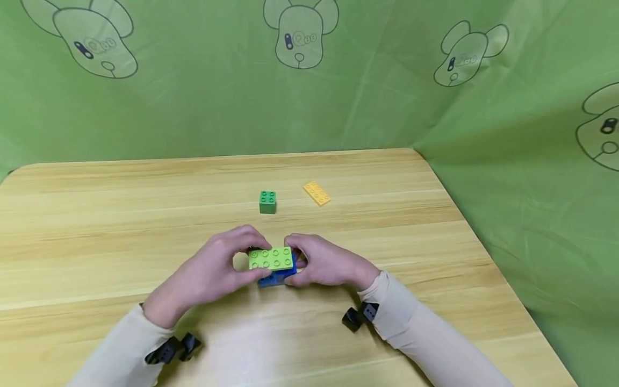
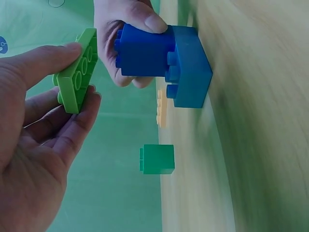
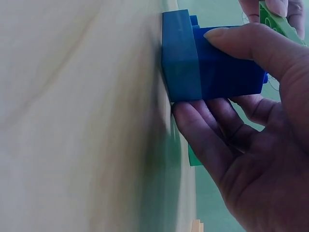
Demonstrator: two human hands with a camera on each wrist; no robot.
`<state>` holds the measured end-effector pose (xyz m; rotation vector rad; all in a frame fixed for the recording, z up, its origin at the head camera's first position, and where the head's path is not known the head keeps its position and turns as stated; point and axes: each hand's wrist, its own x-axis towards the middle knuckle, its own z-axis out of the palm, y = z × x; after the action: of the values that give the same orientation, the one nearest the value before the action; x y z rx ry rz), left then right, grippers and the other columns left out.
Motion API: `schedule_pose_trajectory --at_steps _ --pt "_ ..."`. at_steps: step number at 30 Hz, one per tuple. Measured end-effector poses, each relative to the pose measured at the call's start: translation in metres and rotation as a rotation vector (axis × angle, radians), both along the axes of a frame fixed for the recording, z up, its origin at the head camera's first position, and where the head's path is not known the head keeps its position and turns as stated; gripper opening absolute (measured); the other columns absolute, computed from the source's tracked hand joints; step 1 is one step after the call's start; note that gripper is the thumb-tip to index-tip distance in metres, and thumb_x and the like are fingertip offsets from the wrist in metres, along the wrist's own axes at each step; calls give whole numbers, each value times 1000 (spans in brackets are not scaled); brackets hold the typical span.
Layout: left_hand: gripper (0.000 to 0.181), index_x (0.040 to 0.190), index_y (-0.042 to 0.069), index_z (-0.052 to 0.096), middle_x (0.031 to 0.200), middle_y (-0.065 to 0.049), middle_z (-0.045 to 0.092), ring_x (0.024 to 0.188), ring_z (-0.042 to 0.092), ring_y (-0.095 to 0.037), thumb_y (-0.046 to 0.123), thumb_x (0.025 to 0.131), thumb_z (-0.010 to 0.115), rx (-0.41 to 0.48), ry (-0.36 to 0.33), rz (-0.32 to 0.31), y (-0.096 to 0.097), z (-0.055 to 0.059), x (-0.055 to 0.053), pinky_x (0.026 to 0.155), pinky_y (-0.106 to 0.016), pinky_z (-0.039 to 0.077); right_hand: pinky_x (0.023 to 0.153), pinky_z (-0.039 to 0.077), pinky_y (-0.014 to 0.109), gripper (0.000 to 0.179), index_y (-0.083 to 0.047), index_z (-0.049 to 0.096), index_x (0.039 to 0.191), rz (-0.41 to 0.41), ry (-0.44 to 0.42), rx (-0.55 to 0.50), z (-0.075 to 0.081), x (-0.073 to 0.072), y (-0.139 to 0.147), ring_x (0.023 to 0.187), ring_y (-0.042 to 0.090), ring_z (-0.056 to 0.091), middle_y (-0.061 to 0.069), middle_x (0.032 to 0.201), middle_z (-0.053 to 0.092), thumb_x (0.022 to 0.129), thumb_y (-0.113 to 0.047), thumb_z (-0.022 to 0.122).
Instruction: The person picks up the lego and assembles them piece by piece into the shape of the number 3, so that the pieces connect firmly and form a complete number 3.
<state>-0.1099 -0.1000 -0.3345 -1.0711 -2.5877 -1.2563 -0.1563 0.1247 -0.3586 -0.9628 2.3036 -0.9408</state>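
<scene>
A: What are the two hands holding, and where is it?

B: Near the centre of the head view, your left hand [image 1: 213,271] pinches a flat lime-green plastic building plate with eight studs [image 1: 271,259], thumb on one side and fingers on the other. Your right hand [image 1: 329,262] grips a dark blue plastic block [image 2: 145,50], which is joined on a longer, lighter blue plastic brick [image 2: 193,67]. If this lower brick touches the wooden table [image 1: 121,215], I cannot tell surely.

A: How can you do this step well?

B: In the left wrist view the plate is slanted and apart from the dark blue studs. I judge that you are fitting it there, so please make it level first, match tubes to studs, then press evenly. Hold the blue pair firmly, and take care that your fingertips are not caught between. The square green block [image 1: 268,203] and the thin yellow-orange plate [image 1: 317,193] are above your hands in the frame, well apart from them.

A: Any brand or writing?

B: The green curtain [image 1: 232,118] at the top shows outlined animal heads with small letters inside, too unclear for reading. On the bricks I can read no label.
</scene>
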Motion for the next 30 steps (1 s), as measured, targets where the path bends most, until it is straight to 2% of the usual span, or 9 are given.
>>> schedule_pose_trajectory --at_steps 11,17,24,30 --pt "30 101 13 62 98 9 56 86 53 -4 23 75 73 -18 -23 0 3 -2 -1 77 -23 47 56 40 23 32 -17 50 87 -7 -18 3 -1 -1 -1 71 18 49 2 79 50 71 -23 76" --pt "30 100 13 62 98 9 56 86 53 -4 23 75 74 -16 -14 6 3 -3 -2 76 -23 47 56 43 23 32 -18 50 88 8 -9 -9 -1 -1 -1 72 18 50 1 80 51 71 -23 76" --pt "27 100 13 62 96 10 56 85 53 -5 21 76 72 -23 -26 -30 7 -9 -4 76 -24 47 55 38 23 31 -17 49 83 -9 -6 -1 -1 -1 0 69 18 48 5 77 49 70 -23 76" --pt "29 101 13 61 97 10 55 87 52 -4 22 76 73 -53 -31 -17 9 -12 -2 78 -24 46 54 37 23 30 -17 50 84 -8 -7 -10 -1 0 0 69 20 48 9 77 50 70 -22 76"
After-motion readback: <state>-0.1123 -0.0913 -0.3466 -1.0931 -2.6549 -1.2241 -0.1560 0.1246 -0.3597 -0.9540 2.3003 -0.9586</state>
